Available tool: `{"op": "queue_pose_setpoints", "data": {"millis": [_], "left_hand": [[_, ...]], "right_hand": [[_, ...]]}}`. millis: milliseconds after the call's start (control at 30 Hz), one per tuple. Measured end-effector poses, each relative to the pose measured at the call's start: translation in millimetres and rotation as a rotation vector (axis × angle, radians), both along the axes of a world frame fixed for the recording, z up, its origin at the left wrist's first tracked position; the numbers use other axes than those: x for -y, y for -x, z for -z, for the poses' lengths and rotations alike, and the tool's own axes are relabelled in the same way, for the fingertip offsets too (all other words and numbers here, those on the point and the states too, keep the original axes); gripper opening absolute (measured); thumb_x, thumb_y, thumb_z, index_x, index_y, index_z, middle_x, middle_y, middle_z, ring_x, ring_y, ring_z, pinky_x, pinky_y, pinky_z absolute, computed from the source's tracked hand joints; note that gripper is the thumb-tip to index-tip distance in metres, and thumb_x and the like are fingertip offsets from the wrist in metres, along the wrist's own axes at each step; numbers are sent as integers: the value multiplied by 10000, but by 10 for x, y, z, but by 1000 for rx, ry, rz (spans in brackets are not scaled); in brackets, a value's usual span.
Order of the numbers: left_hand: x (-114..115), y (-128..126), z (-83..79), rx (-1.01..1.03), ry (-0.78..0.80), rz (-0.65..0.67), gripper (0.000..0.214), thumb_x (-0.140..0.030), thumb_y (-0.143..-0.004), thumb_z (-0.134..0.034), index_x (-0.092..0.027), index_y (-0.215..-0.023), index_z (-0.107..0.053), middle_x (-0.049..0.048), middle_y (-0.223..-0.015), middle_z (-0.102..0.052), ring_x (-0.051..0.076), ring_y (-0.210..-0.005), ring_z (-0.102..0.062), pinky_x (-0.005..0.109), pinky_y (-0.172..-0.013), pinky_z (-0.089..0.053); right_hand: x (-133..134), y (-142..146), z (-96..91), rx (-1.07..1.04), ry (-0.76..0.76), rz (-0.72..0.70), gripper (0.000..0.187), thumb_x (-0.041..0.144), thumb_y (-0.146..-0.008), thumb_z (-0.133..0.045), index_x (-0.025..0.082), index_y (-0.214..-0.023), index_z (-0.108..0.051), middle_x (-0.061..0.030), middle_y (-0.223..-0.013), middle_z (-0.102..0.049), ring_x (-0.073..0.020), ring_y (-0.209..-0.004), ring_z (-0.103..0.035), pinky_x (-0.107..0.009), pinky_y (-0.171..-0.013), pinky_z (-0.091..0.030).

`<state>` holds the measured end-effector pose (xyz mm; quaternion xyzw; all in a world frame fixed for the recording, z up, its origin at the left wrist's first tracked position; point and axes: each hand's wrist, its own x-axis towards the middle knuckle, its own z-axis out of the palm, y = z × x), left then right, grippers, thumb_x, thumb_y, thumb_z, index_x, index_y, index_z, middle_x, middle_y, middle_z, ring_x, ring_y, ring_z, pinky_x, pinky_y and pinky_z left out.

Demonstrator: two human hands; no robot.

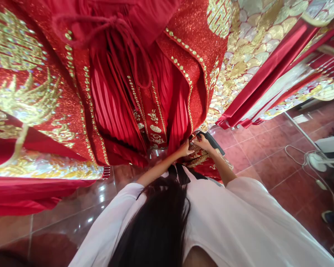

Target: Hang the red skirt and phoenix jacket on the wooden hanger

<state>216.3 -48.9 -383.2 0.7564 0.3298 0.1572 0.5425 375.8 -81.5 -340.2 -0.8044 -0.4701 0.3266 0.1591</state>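
Observation:
My left hand [184, 149] is at the lower edge of a red pleated skirt [111, 100], its fingers closed on red cloth with gold embroidery [198, 157]. Close beside it, my right hand [202, 143] has its thumb and fingers bent round the upper edge of the same cloth. The fingertips are small here and partly hidden, so the exact grip is hard to make out. Above both hands hangs a glittering red panel [180, 55] edged with gold beads. A red cord [114, 24] is tied in a bow at the top.
More red and gold costumes hang left and right, including one with gold scale-like sequins [247, 52]. A dark flat object [215, 142] lies just past my right hand. White cables [306, 157] and a white fan-like item [317, 161] are on the red tiled floor [267, 155].

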Motion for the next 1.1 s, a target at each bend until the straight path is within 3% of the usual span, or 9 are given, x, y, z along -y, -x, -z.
{"op": "queue_pose_setpoints", "data": {"millis": [167, 300, 433, 533, 667, 767, 867, 967, 1100], "left_hand": [[21, 2, -72, -20, 69, -17, 297, -223, -737, -610, -71, -986, -553, 123, -951, -624, 250, -899, -593, 364, -833, -470], [83, 138, -381, 51, 102, 42, 100, -175, -768, -501, -102, -812, -554, 15, -734, -574, 133, -673, -528, 223, -639, -420], [199, 432, -910, 115, 98, 155, 258, -302, -718, -618, -131, -608, -460, -46, -570, -424, 83, -553, -394, 188, -527, -288], [258, 745, -1429, 164, 60, 230, 391, -385, -715, -653, -143, -562, -386, -61, -531, -331, 65, -518, -319, 195, -499, -214], [291, 1248, -2140, 245, -221, 326, 406, -278, -838, -542, -154, -547, -288, -58, -509, -235, 68, -481, -233, 236, -503, -191], [348, 1687, -2533, 303, -419, 166, 421, -220, -853, -542, -162, -535, -272, -48, -510, -232, 87, -485, -260, 251, -514, -229], [440, 2136, -2741, 330, -535, -166, 436, -179, -807, -617, -166, -522, -288, -48, -496, -259, 89, -455, -298, 246, -475, -253], [520, 2474, -2798, 285, -639, -473, 341, -172, -787, -644, -167, -534, -415, -22, -572, -450, 101, -510, -439, 229, -482, -341], [554, 2565, -2739, 292, -594, -614, 221, -260, -808, -633, -182, -632, -524, 29, -846, -622, 152, -740, -595, 263, -668, -483]], "right_hand": [[176, 39, -131, -25, -7, -25, 991, 407, -674, -712, 63, -1468, -228, -212, -1354, -446, -309, -1232, -478, -409, -1028, -390], [213, 64, -361, -138, -68, -267, 795, 265, -688, -654, 167, -1428, -378, -107, -1439, -372, -271, -1330, -376, -376, -1106, -312], [58, 12, -693, -263, -92, -719, 616, 65, -667, -454, 184, -1256, -591, -63, -1419, -410, -247, -1328, -381, -375, -1077, -349], [-137, 57, -1015, -66, -215, -935, 606, 22, -633, -437, 216, -1167, -645, -66, -1332, -497, -249, -1234, -454, -412, -1031, -373], [-395, 429, -1508, 224, -423, -1150, 411, 55, -645, -509, 201, -993, -672, -84, -1151, -565, -241, -1106, -468, -400, -965, -367], [-534, 796, -1912, 137, -448, -1397, 64, 107, -664, -532, 154, -692, -566, -40, -812, -556, -147, -810, -489, -288, -780, -392], [-607, 1035, -2385, -105, -475, -1477, 163, 77, -662, -475, 148, -566, -364, 39, -546, -309, -57, -528, -295, -214, -544, -272], [-618, 1181, -2900, -297, -493, -1498, 174, 75, -697, -463, 144, -582, -352, 54, -533, -269, -33, -492, -257, -197, -494, -216], [-543, 1522, -3406, -445, -380, -1551, 168, 157, -797, -523, 149, -676, -407, 63, -548, -363, -23, -497, -310, -174, -486, -236]]}}
